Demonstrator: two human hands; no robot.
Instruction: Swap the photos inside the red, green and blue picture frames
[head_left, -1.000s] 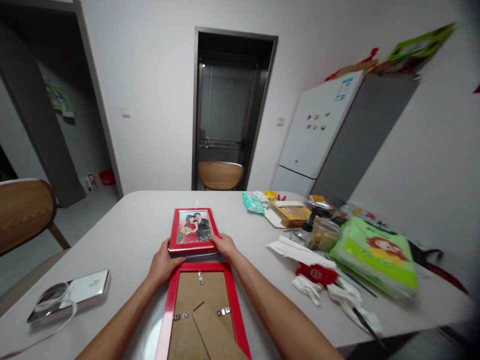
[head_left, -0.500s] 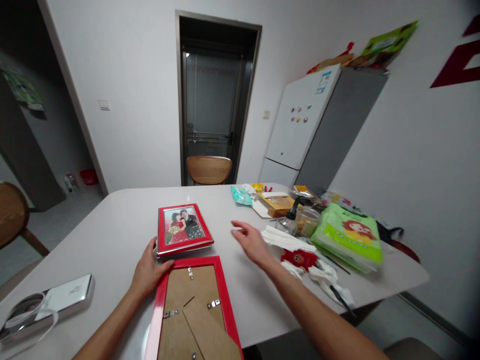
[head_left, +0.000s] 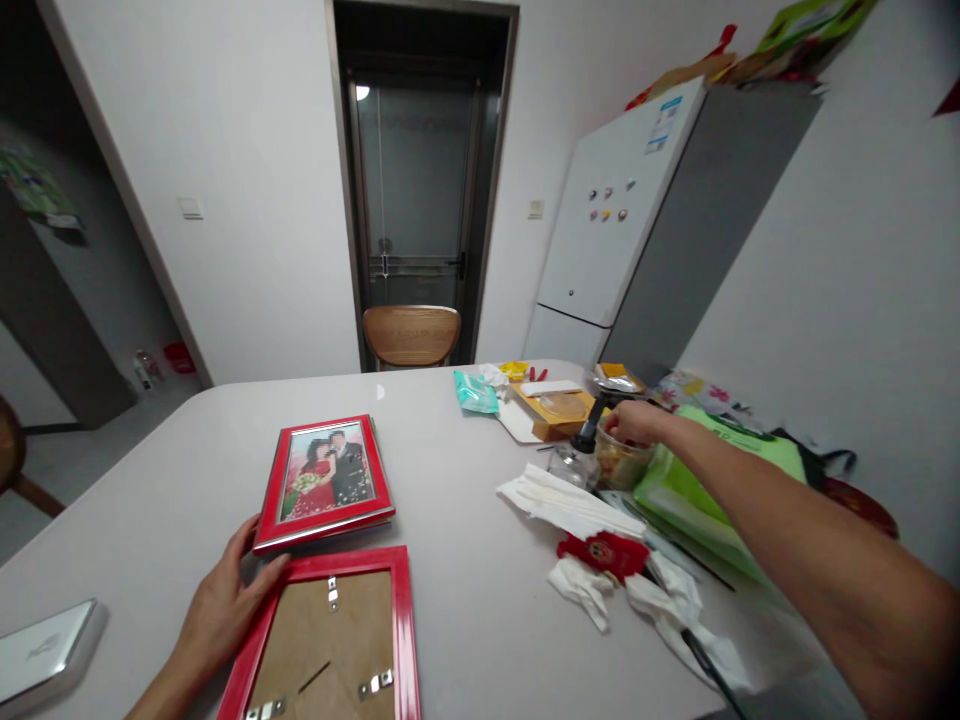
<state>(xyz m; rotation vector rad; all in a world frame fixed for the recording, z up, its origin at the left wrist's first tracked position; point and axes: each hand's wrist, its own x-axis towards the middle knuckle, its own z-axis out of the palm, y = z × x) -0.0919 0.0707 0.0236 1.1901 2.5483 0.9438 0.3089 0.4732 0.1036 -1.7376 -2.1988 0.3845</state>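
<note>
While the left grip [head_left: 225, 595] is touching the left edge of the photo frame [head_left: 328, 475] with its fingers, its thumb is lying at the corner of the face-down frame [head_left: 330, 635]. Thumb and fingers are spreading apart; whether they are clamping anything cannot be told. Just beyond and right of this grip, the photo frame is lying face up on the table [head_left: 465, 600]; nearer and to the right, the face-down frame is showing its brown backing. The right grip [head_left: 637, 425] is reaching into the clear tub [head_left: 621, 465]. Its fingertips are hiding inside, so its hold cannot be told. Just left of it, the pump bottle [head_left: 574, 466] is standing.
</note>
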